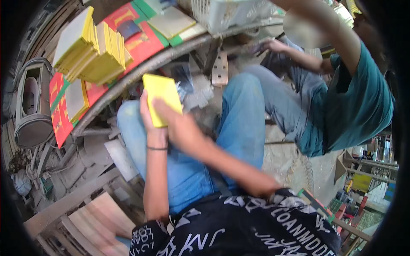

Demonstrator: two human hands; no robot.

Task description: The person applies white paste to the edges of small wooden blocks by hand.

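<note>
A yellow block (164, 91), flat like a small board or pad, is held above my lap. My left hand (147, 113) grips it along its left side, the fingers partly behind it. Across its front face lies my right hand (167, 114), blurred, with the fingertips touching the yellow surface; whether it grips anything is unclear. Stacks of yellow-edged boards (96, 55) stand on the bench to the upper left. A smaller stack (77, 100) lies just below them on the red and green sheet (147, 42).
The bench's curved edge (171, 53) runs beyond my knees. A white plastic basket (226, 15) sits at the top. A person in a green shirt (350, 102) sits to the right, legs close to my knee. A metal-framed lantern-like object (34, 102) is at far left.
</note>
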